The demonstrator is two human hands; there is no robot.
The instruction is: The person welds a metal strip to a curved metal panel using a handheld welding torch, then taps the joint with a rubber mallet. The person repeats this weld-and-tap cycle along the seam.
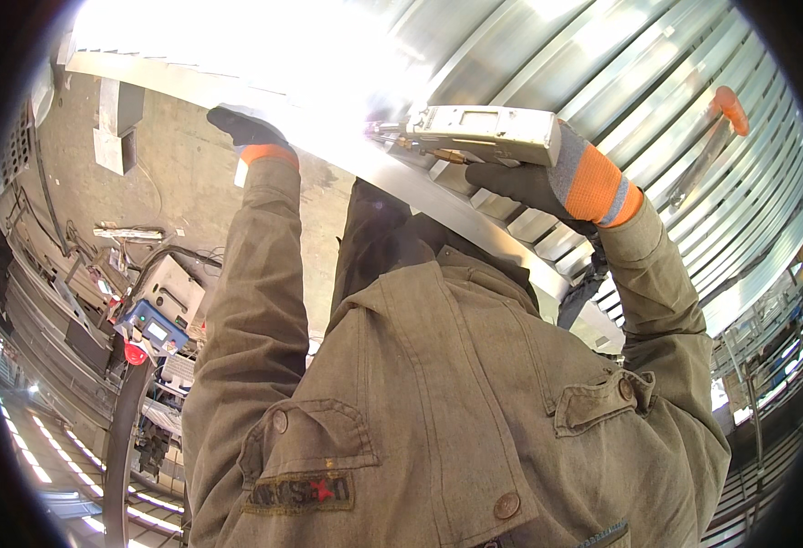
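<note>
My right hand [573, 178], in a grey and orange glove, is closed around a white hand-held welding gun [493, 130]. The gun's slim metal nozzle points left, close to the long silver metal beam [438, 194], where a violet-white glow shows. Strong glare washes out the surface beyond the nozzle. My left hand [253, 132], gloved in dark material with an orange cuff, lies against the near edge of the same beam, farther left. Its fingers are partly hidden, so their grip is unclear. Parallel silver slats [602, 64] run away from the beam.
A hammer-like tool with an orange end [731, 110] lies on the slats at right. Left, on the concrete floor [191, 196], are a metal box-like piece [116, 128] and a blue device with a screen [153, 327]. Cables and metal stock lie around it.
</note>
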